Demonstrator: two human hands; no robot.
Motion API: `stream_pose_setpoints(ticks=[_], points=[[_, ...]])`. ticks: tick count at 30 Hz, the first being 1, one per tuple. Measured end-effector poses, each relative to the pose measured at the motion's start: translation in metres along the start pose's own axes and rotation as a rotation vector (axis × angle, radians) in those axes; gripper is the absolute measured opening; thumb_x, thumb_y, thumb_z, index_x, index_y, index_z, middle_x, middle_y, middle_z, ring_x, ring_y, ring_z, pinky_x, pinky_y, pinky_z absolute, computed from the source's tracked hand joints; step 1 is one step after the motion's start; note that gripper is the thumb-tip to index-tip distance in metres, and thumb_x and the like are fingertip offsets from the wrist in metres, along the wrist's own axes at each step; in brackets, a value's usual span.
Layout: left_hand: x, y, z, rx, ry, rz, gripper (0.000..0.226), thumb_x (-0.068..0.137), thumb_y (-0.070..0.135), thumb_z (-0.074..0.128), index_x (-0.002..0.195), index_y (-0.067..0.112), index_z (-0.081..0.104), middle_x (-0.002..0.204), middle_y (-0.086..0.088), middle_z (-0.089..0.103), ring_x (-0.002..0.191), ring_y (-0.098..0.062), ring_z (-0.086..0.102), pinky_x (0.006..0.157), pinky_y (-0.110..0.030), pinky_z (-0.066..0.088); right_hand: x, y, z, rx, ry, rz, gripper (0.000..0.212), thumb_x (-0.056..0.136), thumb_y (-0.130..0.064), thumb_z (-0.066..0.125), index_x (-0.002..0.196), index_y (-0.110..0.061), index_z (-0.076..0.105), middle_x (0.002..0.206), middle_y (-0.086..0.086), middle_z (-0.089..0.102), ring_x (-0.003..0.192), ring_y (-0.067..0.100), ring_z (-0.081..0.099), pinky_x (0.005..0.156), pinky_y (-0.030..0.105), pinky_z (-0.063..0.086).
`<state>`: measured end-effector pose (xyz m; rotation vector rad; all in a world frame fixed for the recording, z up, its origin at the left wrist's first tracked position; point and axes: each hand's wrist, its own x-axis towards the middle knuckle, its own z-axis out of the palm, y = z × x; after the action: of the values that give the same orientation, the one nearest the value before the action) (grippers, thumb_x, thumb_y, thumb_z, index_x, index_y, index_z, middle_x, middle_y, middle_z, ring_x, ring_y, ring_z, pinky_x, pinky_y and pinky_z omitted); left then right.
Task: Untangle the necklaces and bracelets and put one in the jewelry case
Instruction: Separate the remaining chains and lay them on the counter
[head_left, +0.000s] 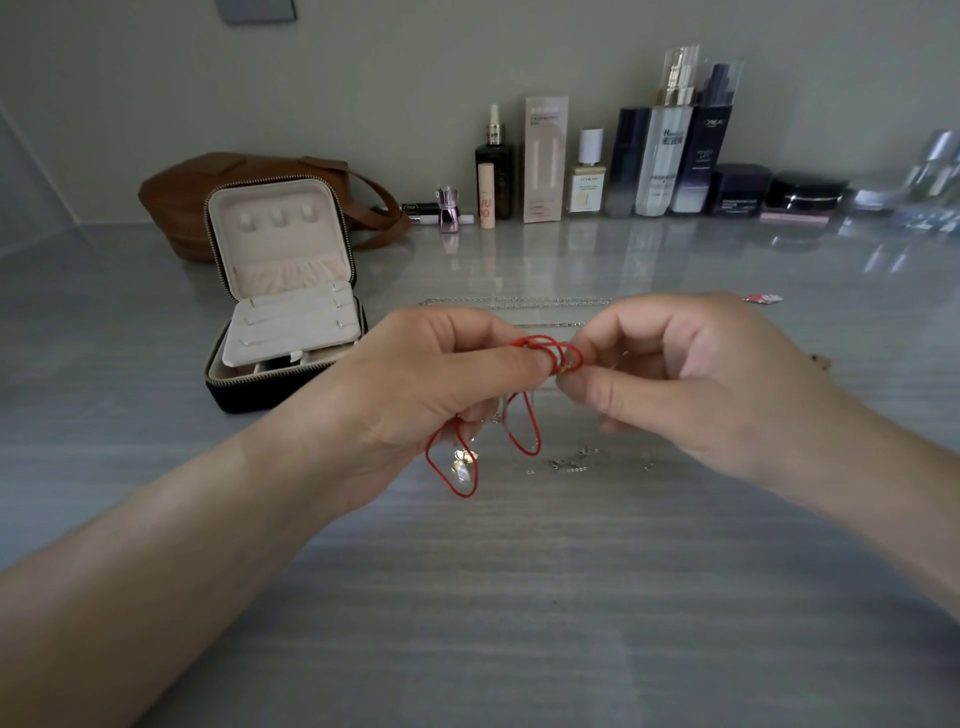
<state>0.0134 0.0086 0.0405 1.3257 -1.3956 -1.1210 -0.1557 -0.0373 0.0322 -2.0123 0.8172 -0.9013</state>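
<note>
A red cord necklace (525, 423) with a small shiny pendant hangs in loops between my hands above the table. My left hand (431, 384) pinches the cord from the left, loops dangling below it. My right hand (691, 379) pinches the same knot of red loops from the right, fingertips almost touching the left thumb. A thin silver chain (519, 301) lies stretched on the table behind my hands. Small silver chain pieces (571, 461) lie under my hands. The open jewelry case (283, 306), cream inside and dark outside, stands at the left, its lid upright.
A brown leather bag (192, 202) sits behind the case. A row of cosmetic bottles and jars (649, 166) lines the wall at the back. A small red and white item (762, 298) lies on the grey table (519, 597) at the right.
</note>
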Motion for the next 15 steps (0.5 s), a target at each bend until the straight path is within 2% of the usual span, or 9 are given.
stream_pose_setpoints(ticks=[2,5,8,9,12,15], points=[[0.0006,0.0004,-0.0003,-0.003,0.018,-0.024,0.024,0.049,0.032,0.068,0.063,0.012,0.068,0.053,-0.003,0.041,0.045,-0.009,0.035,0.046,-0.023,0.031,-0.0003,-0.001,-0.0029,-0.016,0.018,-0.006,0.006,0.068,-0.026,0.073,0.068,-0.023,0.068,0.062,-0.007,0.066,0.053,0.009,0.058,0.057,0.027,0.048],[0.0006,0.0014,0.0006,0.008,0.011,-0.057,0.017,0.053,0.029,0.068,0.056,0.013,0.064,0.053,-0.004,0.041,0.044,-0.01,0.033,0.046,-0.023,0.03,-0.001,-0.0028,-0.006,-0.039,0.032,0.005,0.002,0.067,-0.026,0.069,0.067,-0.025,0.066,0.058,-0.013,0.065,0.047,0.005,0.055,0.05,0.016,0.043],[0.0011,0.0014,-0.0003,-0.019,0.0,-0.093,0.016,0.073,0.017,0.065,0.057,0.013,0.062,0.049,0.002,0.042,0.043,-0.008,0.031,0.045,-0.023,0.027,-0.0009,-0.0028,-0.0075,-0.036,0.053,0.007,0.006,0.07,-0.027,0.067,0.069,-0.021,0.068,0.057,-0.012,0.063,0.041,0.003,0.048,0.044,0.014,0.039],[0.0012,0.0018,-0.0006,-0.032,-0.009,-0.101,0.016,0.074,0.016,0.064,0.059,0.012,0.062,0.049,0.003,0.042,0.043,-0.008,0.03,0.044,-0.022,0.027,-0.0007,-0.0019,-0.0078,-0.037,0.059,0.0,0.008,0.07,-0.029,0.066,0.069,-0.021,0.068,0.056,-0.013,0.062,0.041,0.002,0.046,0.043,0.013,0.037],[0.0001,0.0044,-0.0013,-0.081,-0.043,-0.118,0.014,0.063,0.025,0.063,0.06,0.011,0.064,0.048,0.002,0.043,0.041,-0.008,0.029,0.04,-0.02,0.026,0.0007,-0.0002,-0.0078,-0.061,0.072,-0.008,0.008,0.076,-0.028,0.065,0.07,-0.023,0.066,0.057,-0.016,0.06,0.04,0.002,0.044,0.042,0.01,0.034],[-0.0002,0.005,-0.0009,-0.134,-0.082,-0.154,0.015,0.062,0.025,0.063,0.06,0.011,0.066,0.049,0.002,0.045,0.039,-0.007,0.029,0.039,-0.019,0.026,0.003,0.0032,-0.0039,-0.075,0.073,-0.016,0.009,0.078,-0.028,0.064,0.07,-0.024,0.063,0.061,-0.013,0.062,0.043,0.001,0.051,0.046,0.013,0.039]])
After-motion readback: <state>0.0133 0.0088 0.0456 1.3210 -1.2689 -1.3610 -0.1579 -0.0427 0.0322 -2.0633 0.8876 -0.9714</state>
